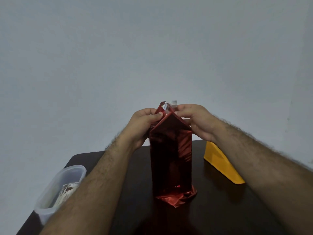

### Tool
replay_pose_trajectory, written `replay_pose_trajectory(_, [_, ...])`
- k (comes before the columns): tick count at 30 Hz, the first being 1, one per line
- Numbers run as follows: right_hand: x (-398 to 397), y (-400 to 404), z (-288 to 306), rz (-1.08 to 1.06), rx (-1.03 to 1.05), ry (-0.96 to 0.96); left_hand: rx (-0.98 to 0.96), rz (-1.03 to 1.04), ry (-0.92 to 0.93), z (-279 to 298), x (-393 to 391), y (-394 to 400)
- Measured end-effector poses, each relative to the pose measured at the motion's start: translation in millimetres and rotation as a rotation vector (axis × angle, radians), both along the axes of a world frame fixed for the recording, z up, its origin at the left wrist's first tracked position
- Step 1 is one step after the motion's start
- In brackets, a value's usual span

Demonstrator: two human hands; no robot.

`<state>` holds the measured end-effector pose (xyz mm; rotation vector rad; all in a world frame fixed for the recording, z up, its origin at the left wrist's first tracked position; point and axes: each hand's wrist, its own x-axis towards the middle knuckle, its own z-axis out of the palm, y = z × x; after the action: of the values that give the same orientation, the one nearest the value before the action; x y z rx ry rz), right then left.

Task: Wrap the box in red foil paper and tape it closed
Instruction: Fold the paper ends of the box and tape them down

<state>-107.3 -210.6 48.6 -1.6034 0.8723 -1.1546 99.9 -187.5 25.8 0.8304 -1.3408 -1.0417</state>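
The box [171, 160] stands wrapped on the table [211, 209]. Left hand [145, 122] pinches the top fold shut; right hand [194, 119] holds tape [174, 104] beside it. Below, the bottom foil looks loose.

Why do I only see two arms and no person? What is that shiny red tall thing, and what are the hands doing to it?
The camera sits on the person's head and looks down, so you only see their arms. The tall red thing is a box wrapped in red foil paper, standing upright on a dark table. The left hand pinches the folded paper at the top. The right hand holds a small piece of clear tape there, probably to stick the fold shut. A clear plastic tub sits on the left, and a yellow thing on the right.
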Motion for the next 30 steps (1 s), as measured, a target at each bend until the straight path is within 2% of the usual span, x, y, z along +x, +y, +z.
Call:
replay_pose_trajectory(6, [12, -10, 14, -0.145, -0.045, 0.029, -0.035, 0.067, -0.025, -1, 0, 1])
replay_pose_trajectory(9, [13, -10, 22, -0.145, -0.085, 0.037, -0.032, 0.076, 0.024, -1, 3, -1])
replay_pose_trajectory(14, [15, -12, 13, -0.16, -0.188, -0.017, -0.084, 0.155, -0.009, -1, 4, -6])
replay_pose_trajectory(17, [9, -11, 9, -0.112, -0.15, -0.081, -0.112, 0.194, -0.02, 0, 2, -5])
replay_pose_trajectory(22, [-18, -11, 18, -0.113, -0.154, -0.072, -0.275, 0.241, -0.015, 18, 10, 6])
replay_pose_trajectory(26, [-33, 1, 21, -0.042, -0.268, 0.065, -0.469, 0.1, -0.235, 32, 17, 28])
replay_pose_trajectory(28, [-34, 9, 24, 0.012, -0.302, 0.147, -0.502, -0.012, -0.371, 36, 15, 40])
replay_pose_trajectory(30, [-32, 14, 24, 0.052, -0.313, 0.214, -0.502, -0.019, -0.497, 39, 13, 46])
